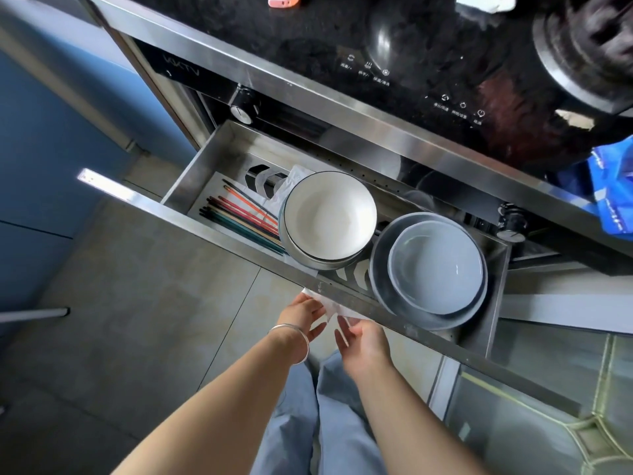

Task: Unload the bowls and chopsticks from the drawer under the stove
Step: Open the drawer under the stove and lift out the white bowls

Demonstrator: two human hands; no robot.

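Observation:
The steel drawer [239,231] under the stove stands pulled out. At its left lie several coloured chopsticks [245,217] in a tray. A stack of white bowls [329,214] with dark rims sits in the middle. To the right a grey-blue bowl [436,265] rests in a larger grey dish [380,269]. Both hands are below the drawer's front edge. My left hand [303,315] and my right hand [363,341] pinch a white cloth or paper [334,308] between them, against the drawer front.
The black glass stove top [308,39] lies above, with a dark pot [589,53] at the right and two knobs on the front panel. A blue bag [609,186] hangs at the right. Blue cabinet doors stand at the left, over a grey tiled floor.

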